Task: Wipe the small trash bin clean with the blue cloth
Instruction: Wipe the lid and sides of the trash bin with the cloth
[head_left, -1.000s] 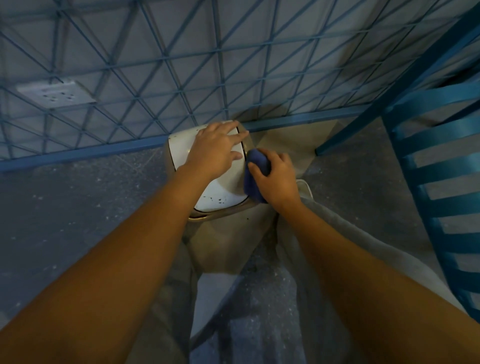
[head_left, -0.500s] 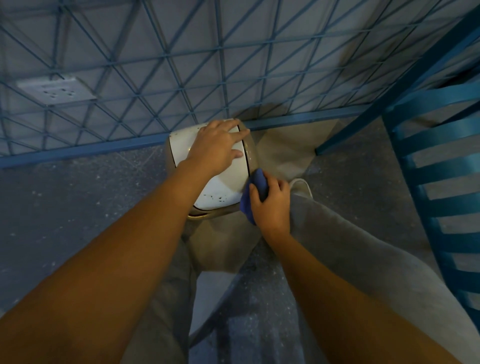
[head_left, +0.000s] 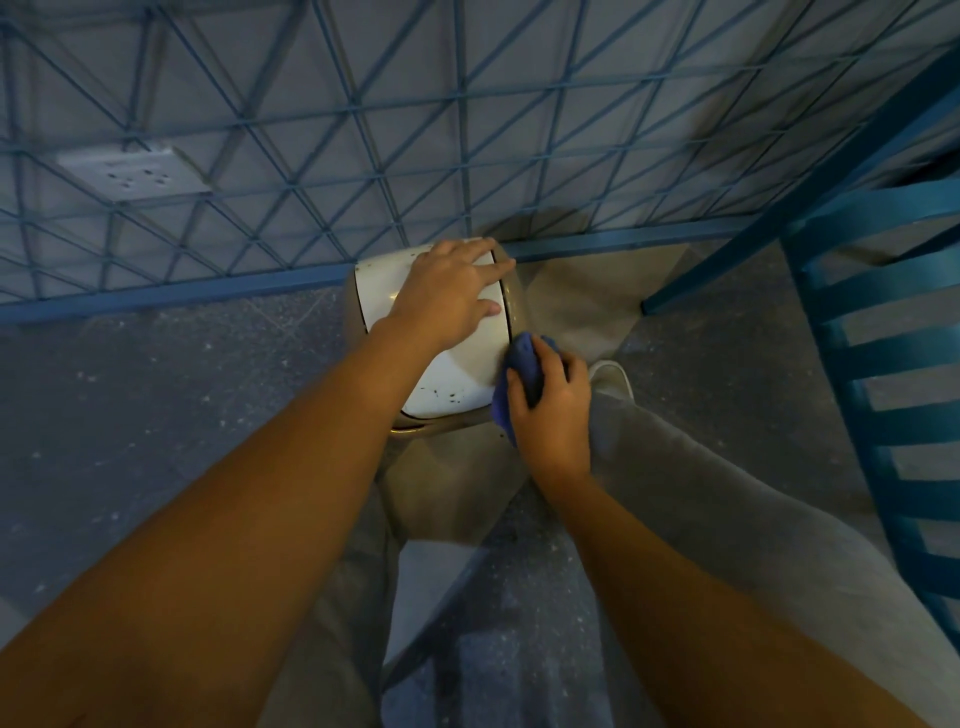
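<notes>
The small trash bin (head_left: 452, 384) has a white swing lid with dark specks and a beige body, and it stands on the floor against the wall. My left hand (head_left: 449, 296) lies flat on the lid with fingers spread, pressing on it. My right hand (head_left: 550, 410) grips the bunched blue cloth (head_left: 522, 374) and presses it against the bin's right rim, near the front corner of the lid.
A wall with blue diamond lines (head_left: 467, 130) and a blue baseboard runs behind the bin, with a white socket plate (head_left: 132, 174) at the left. A blue slatted chair (head_left: 883, 353) stands at the right. My grey-trousered legs and a white shoe (head_left: 613, 379) flank the bin.
My right hand with the cloth has slid down along the bin's right side toward me. The left hand has stayed on the lid.
</notes>
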